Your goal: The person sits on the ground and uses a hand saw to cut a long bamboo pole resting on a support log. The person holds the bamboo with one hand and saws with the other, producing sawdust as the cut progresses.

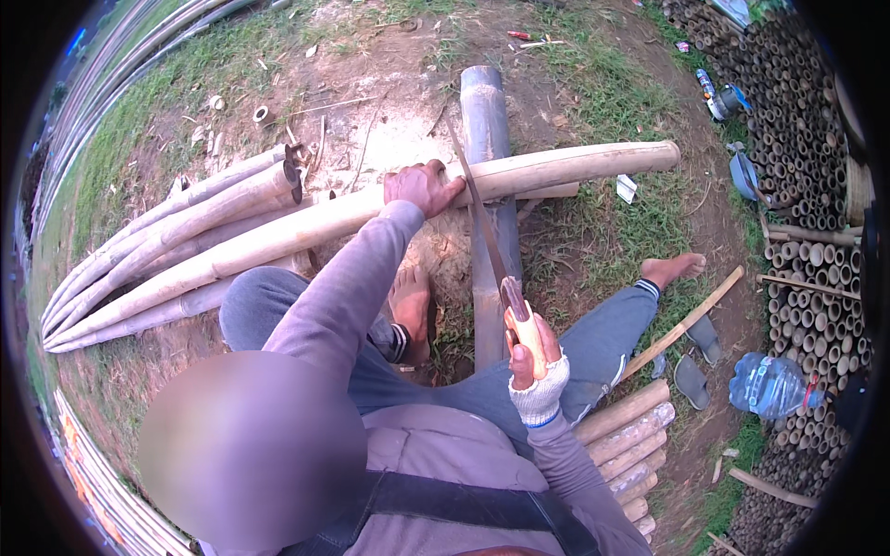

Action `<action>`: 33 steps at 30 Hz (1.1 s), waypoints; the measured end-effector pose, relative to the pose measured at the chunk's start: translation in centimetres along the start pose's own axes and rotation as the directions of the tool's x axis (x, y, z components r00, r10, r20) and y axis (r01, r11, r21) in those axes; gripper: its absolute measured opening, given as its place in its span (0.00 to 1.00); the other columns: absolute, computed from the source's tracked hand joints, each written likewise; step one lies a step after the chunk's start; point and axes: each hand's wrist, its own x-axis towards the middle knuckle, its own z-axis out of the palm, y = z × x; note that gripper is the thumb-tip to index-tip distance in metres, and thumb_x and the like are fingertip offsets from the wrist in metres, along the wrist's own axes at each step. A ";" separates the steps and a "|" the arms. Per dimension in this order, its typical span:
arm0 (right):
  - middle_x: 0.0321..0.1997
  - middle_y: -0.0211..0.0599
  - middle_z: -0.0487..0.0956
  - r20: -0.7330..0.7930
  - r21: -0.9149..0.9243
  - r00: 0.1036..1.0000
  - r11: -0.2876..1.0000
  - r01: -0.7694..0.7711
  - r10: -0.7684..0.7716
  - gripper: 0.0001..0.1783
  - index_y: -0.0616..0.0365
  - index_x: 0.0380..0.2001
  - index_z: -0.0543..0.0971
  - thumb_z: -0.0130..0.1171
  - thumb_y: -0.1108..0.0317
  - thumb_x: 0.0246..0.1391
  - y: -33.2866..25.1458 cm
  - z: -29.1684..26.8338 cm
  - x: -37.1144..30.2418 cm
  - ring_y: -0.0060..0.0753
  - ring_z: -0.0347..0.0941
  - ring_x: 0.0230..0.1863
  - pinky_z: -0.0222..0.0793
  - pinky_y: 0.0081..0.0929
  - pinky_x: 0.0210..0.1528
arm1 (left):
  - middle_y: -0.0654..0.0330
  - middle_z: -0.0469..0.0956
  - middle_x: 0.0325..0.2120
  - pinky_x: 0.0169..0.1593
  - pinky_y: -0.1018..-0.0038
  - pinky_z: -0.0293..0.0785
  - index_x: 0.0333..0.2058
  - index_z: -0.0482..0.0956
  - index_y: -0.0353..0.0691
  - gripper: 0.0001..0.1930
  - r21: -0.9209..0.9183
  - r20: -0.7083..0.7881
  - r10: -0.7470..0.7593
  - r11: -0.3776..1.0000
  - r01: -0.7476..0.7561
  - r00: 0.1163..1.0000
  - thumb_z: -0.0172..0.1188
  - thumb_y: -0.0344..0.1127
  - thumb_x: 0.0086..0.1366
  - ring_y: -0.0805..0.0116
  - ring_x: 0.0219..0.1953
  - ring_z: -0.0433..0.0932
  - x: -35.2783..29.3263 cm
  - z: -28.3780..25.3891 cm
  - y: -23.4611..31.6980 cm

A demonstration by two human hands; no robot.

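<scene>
A long pale bamboo pole (579, 165) lies crosswise over a thicker grey bamboo log (484, 102). My left hand (424, 188) is bare and closed over the top of the pole, just left of the log. My right hand (536, 357), in a white fingerless knitted glove, grips the wooden handle of a hand saw (489, 232). The saw's long narrow blade crosses the pole close to my left fingers, over the log. Whether the teeth have cut into the bamboo I cannot tell.
More long poles (213, 199) lie bundled at the left. Cut bamboo lengths (635, 435) rest by my right arm, and stacks of cut tubes (807, 278) line the right side. A large blue water bottle (774, 385) and slippers (691, 382) lie there. My bare foot (408, 306) is near the log.
</scene>
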 end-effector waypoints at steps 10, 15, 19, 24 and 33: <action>0.54 0.54 0.85 -0.018 -0.026 0.990 0.990 0.141 -0.142 0.26 0.70 0.63 0.76 0.64 0.63 0.69 1.7 5.3 10.5 0.43 0.85 0.53 0.79 0.36 0.58 | 0.52 0.87 0.52 0.65 0.47 0.67 0.58 0.84 0.48 0.36 0.056 -0.081 0.044 0.998 -0.039 0.996 0.48 0.70 0.68 0.53 0.57 0.84 -0.3 0.6 0.5; 0.54 0.55 0.85 -0.037 -0.067 0.992 0.990 0.121 -0.123 0.28 0.71 0.63 0.77 0.65 0.61 0.69 0.2 3.6 5.6 0.46 0.85 0.53 0.79 0.38 0.58 | 0.52 0.86 0.53 0.66 0.47 0.67 0.60 0.83 0.50 0.36 0.084 -0.020 0.031 0.996 -0.029 0.999 0.46 0.70 0.70 0.51 0.58 0.84 -0.4 -0.3 0.1; 0.57 0.51 0.84 0.032 0.034 0.997 0.997 -0.076 0.075 0.28 0.71 0.65 0.75 0.62 0.59 0.71 -1.1 -1.2 -2.8 0.40 0.83 0.54 0.77 0.35 0.59 | 0.51 0.86 0.53 0.66 0.48 0.67 0.59 0.83 0.50 0.35 0.076 -0.060 0.031 0.997 -0.027 0.998 0.46 0.70 0.70 0.52 0.58 0.83 -0.6 0.5 -0.1; 0.57 0.55 0.85 0.005 -0.083 0.992 0.989 0.125 -0.125 0.27 0.71 0.63 0.76 0.64 0.62 0.70 1.3 2.7 3.5 0.46 0.85 0.55 0.78 0.39 0.59 | 0.50 0.86 0.53 0.66 0.48 0.66 0.58 0.83 0.49 0.34 0.101 -0.052 0.053 0.994 -0.047 0.997 0.46 0.68 0.71 0.52 0.58 0.83 -0.8 0.1 0.5; 0.55 0.54 0.85 0.006 0.008 1.000 1.000 -0.023 0.023 0.28 0.73 0.63 0.76 0.62 0.60 0.71 0.8 1.4 1.3 0.44 0.84 0.55 0.78 0.36 0.59 | 0.49 0.85 0.53 0.65 0.47 0.68 0.59 0.81 0.46 0.37 0.102 -0.040 0.119 0.988 -0.114 0.992 0.53 0.70 0.66 0.47 0.59 0.82 -0.8 -0.2 -0.5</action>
